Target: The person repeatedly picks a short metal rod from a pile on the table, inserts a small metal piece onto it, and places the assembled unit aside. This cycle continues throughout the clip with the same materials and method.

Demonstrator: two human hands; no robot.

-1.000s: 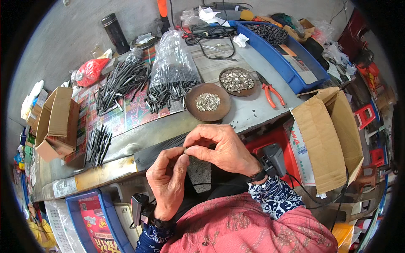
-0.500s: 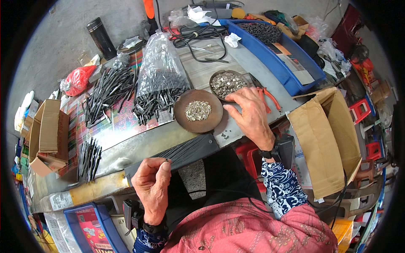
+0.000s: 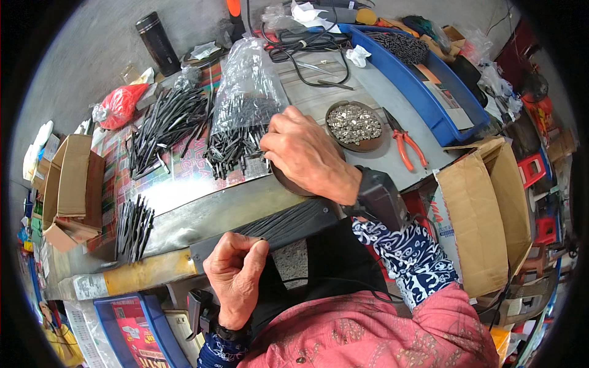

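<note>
The left hand (image 3: 234, 273) pinches, it seems, a dark bit (image 3: 262, 240) before the table's (image 3: 196, 208) edge. Well apart, the right hand (image 3: 308, 153) has moved from the right dish (image 3: 367, 146) to near the black sticks (image 3: 230, 153); its grip cannot be told. Pliers (image 3: 405, 142) lie beside the dish.

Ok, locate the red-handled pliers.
In the head view, the pliers lie right of centre on the table, between the dish of metal bits and the blue tray.

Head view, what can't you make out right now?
All in the head view:
Near dish: its contents, hidden by the right hand.
Left hand: any piece in its pinch, too small to tell.
Orange thing: its top, cut off by the upper edge.
</note>
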